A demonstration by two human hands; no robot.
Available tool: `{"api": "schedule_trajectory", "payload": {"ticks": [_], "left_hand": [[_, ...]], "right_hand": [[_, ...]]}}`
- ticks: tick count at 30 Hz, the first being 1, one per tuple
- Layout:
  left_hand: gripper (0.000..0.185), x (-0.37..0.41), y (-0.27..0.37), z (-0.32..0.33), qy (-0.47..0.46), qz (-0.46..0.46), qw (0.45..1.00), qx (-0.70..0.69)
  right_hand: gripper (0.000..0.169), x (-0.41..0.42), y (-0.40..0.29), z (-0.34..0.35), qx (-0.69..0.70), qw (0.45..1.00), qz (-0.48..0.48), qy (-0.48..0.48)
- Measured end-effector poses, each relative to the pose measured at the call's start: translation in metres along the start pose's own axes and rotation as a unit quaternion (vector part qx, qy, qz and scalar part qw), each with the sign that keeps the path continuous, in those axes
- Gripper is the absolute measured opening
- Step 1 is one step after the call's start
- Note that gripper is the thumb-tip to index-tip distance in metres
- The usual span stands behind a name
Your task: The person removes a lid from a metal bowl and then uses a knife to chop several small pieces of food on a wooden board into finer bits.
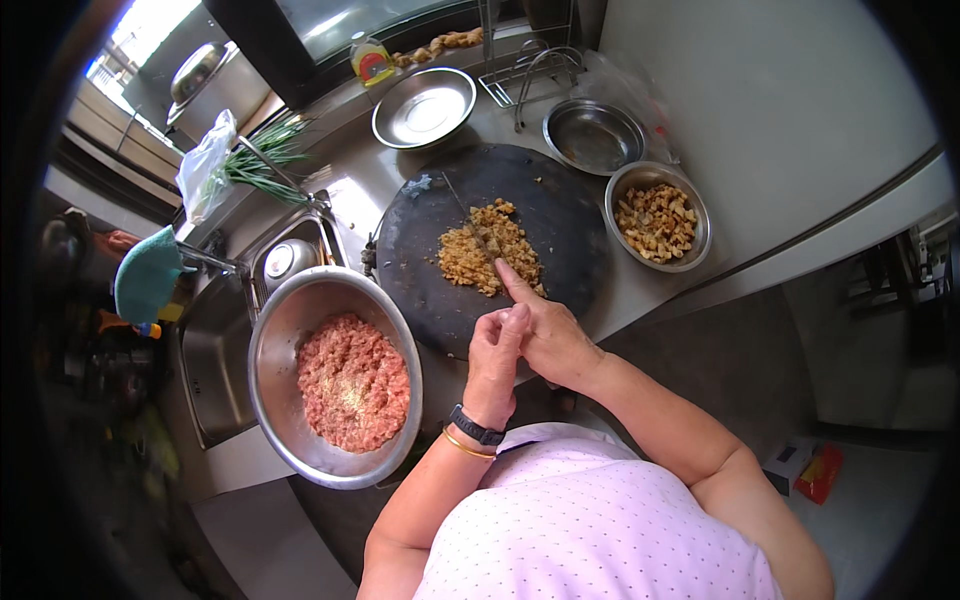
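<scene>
My right hand (553,330) is closed on a kitchen knife (463,206), its index finger laid along the blade, whose thin edge-on line crosses a pile of finely chopped brown food (517,244). Most of the handle is hidden in the fist. The pile lies on a round dark chopping board (577,217). Against the right hand, at the board's near edge, is my left hand (496,352), fingers curled; whether it also touches the handle is unclear. A large metal bowl (262,397) of minced meat (356,386), with pale powder on top, stands to the left.
A steel bowl (703,247) of chopped brown pieces (656,221) stands right of the board. Behind are a shiny metal bowl (424,109), a darker metal bowl (592,139), a wire rack (536,79) and ginger (442,46). Green stalks (270,161) and a sink (217,360) lie left.
</scene>
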State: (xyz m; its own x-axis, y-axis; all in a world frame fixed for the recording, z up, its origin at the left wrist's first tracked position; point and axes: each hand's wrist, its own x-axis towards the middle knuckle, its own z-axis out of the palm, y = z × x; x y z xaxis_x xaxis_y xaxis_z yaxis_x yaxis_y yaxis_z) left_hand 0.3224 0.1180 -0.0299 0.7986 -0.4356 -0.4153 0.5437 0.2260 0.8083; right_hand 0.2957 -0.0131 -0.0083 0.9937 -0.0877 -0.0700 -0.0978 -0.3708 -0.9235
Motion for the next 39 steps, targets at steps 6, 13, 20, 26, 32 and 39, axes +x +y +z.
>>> {"api": "schedule_trajectory", "payload": {"ticks": [6,13,20,26,32,39], "left_hand": [[0.064,-0.009,0.018,0.044,-0.005,0.031,0.999,-0.025],[0.093,0.017,-0.007,0.043,-0.029,0.024,0.999,-0.031],[0.087,0.009,0.011,0.056,-0.004,-0.022,0.995,-0.097],[0.081,0.001,0.019,0.054,-0.025,0.038,0.994,-0.103],[0.077,0.001,0.009,0.042,-0.012,0.054,0.993,-0.103],[0.072,-0.007,0.028,0.049,-0.013,0.04,0.995,-0.095]], "right_hand": [[0.067,-0.02,-0.011,-0.005,0.067,0.991,-0.032,0.112],[0.07,-0.008,0.014,-0.007,0.116,0.988,0.058,0.083],[0.065,-0.002,0.025,-0.004,0.058,0.993,0.009,0.104],[0.062,-0.005,-0.01,-0.002,0.11,0.989,0.026,0.097],[0.061,-0.004,-0.004,0.012,0.051,0.991,-0.035,0.12],[0.059,0.002,-0.011,0.007,0.088,0.992,0.002,0.089]]}}
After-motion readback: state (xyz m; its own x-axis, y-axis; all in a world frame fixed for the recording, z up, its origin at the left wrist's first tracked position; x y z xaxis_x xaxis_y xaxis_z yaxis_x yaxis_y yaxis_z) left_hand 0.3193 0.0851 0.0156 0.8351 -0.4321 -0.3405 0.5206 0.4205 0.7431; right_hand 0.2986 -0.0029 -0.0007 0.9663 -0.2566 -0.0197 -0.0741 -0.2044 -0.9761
